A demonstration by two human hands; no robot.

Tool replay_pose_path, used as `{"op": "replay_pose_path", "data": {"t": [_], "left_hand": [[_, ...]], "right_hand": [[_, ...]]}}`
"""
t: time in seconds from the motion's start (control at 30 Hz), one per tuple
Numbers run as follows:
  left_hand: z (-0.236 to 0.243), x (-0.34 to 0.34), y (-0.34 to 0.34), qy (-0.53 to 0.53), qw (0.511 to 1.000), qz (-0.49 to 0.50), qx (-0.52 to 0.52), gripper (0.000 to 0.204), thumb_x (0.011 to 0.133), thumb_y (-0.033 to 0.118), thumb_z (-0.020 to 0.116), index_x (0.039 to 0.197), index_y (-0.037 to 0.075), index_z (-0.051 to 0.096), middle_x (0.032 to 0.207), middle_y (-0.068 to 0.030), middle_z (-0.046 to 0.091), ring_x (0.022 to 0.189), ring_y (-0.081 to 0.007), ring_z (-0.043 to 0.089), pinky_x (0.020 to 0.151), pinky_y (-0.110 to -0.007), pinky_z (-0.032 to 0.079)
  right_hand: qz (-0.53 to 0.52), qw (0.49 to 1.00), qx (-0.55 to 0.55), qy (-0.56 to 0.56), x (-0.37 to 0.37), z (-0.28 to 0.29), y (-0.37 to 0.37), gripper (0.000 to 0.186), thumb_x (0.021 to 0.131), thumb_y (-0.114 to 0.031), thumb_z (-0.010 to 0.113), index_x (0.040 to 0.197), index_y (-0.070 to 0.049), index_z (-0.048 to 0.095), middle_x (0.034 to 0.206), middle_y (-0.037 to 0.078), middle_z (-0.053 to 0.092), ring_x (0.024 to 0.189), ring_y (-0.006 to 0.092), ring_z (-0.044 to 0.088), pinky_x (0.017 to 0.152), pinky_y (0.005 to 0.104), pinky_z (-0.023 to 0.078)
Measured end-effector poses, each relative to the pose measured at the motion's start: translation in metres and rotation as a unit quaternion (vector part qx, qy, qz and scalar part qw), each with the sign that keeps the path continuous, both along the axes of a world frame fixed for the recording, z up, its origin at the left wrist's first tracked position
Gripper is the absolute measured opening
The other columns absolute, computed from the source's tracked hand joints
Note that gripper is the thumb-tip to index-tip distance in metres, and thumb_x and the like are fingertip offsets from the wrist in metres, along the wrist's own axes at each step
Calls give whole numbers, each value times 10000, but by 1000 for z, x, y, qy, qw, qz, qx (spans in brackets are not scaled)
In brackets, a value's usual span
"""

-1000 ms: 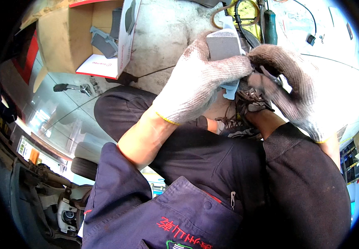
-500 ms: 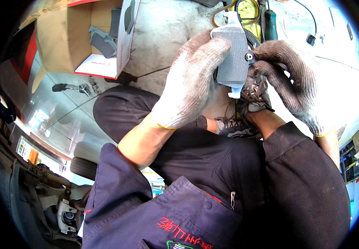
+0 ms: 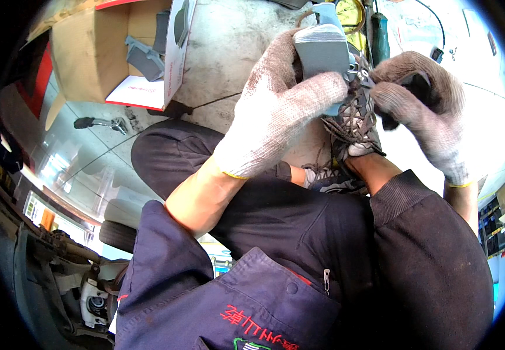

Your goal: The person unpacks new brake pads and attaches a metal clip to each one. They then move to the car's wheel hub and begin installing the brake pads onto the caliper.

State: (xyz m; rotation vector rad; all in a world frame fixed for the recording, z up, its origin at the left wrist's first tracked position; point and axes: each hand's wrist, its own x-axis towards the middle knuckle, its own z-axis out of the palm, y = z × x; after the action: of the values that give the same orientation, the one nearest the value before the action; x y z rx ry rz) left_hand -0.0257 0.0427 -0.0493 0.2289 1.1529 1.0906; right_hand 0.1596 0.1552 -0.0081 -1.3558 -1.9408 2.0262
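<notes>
Grey pad [image 3: 322, 56]: lower face covered by left hand [image 3: 273, 102]; supporting fingers out of sight behind. Dark object [image 3: 420, 86] in right hand [image 3: 430, 114]: mostly concealed, kind indeterminable. Metal fittings [image 3: 353, 71] between hands: too small to identify. Cardboard box [image 3: 76, 55], green-handled tool [image 3: 380, 41]: cut off by upper edge.

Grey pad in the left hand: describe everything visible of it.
The grey pad is thick, with a flat, matte face, a paler striped end and blue-grey, metal-looking tabs at top and bottom. The gloved left hand holds it roughly upright in the picture, thumb across its lower face. A small metal fitting shows at its right edge; attachment unclear.
</notes>
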Motion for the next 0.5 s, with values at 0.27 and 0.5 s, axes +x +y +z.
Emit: {"op": "replay_pose_path", "data": {"t": [0.27, 0.5], "left_hand": [[6, 2, 3, 37, 995, -29, 87, 631, 758, 101, 754, 1298, 8, 442, 1104, -116, 632, 1024, -152, 603, 912, -307, 495], [6, 4, 2, 49, 994, -45, 82, 708, 697, 105, 823, 1289, 23, 443, 1082, -116, 643, 998, -156, 626, 883, -301, 512]], "right_hand": [[-65, 970, -218, -89, -1, 13, 16, 362, 787, -147, 768, 1090, 1, 637, 894, 65, 679, 801, 138, 659, 718, 263, 552], [-75, 955, -272, -87, 1, 14, 16, 414, 798, -190, 761, 1124, 10, 603, 975, 80, 652, 866, 153, 639, 761, 274, 539]]}}
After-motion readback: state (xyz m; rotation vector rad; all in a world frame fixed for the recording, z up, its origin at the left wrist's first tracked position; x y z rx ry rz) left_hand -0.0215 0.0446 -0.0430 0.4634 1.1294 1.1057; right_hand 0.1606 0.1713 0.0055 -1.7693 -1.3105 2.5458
